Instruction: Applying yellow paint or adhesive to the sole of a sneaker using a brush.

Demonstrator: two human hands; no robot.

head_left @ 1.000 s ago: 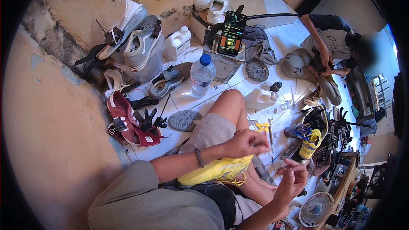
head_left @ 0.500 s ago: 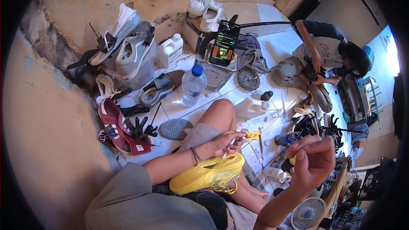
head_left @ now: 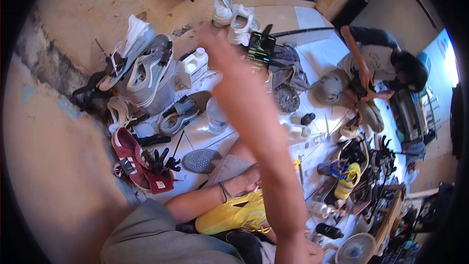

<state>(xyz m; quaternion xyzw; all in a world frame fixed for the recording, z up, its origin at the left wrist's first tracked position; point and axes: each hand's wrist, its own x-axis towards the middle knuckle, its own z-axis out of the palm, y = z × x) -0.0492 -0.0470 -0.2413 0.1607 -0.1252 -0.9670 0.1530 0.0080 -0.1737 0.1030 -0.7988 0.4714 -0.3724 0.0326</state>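
Note:
My left hand (head_left: 250,178) rests above a yellow shoe (head_left: 227,213) on my lap. Its fingers look curled, partly covered by my right forearm; the slim white pen-like stick gripped there in the earlier frame is hidden now. Part of a small yellow piece (head_left: 296,165) shows beyond the forearm. My right hand (head_left: 224,63) is stretched far forward, smeared by motion, near a phone (head_left: 261,49) on a stand. Whether its fingers are apart or closed does not show. The forearm partly covers a clear water bottle (head_left: 216,117).
Grey shoes (head_left: 149,68) top a bucket at the left, above a maroon shoe (head_left: 134,159). A white jug (head_left: 193,67) stands beside them. Another yellow shoe (head_left: 348,181) lies at the right, near a fan (head_left: 355,250). A co-worker (head_left: 373,63) sits at the far right.
My right hand has swung from the lower right up and forward to the left, toward the phone. Its forearm now crosses in front of my left hand. The second yellow shoe has come into sight.

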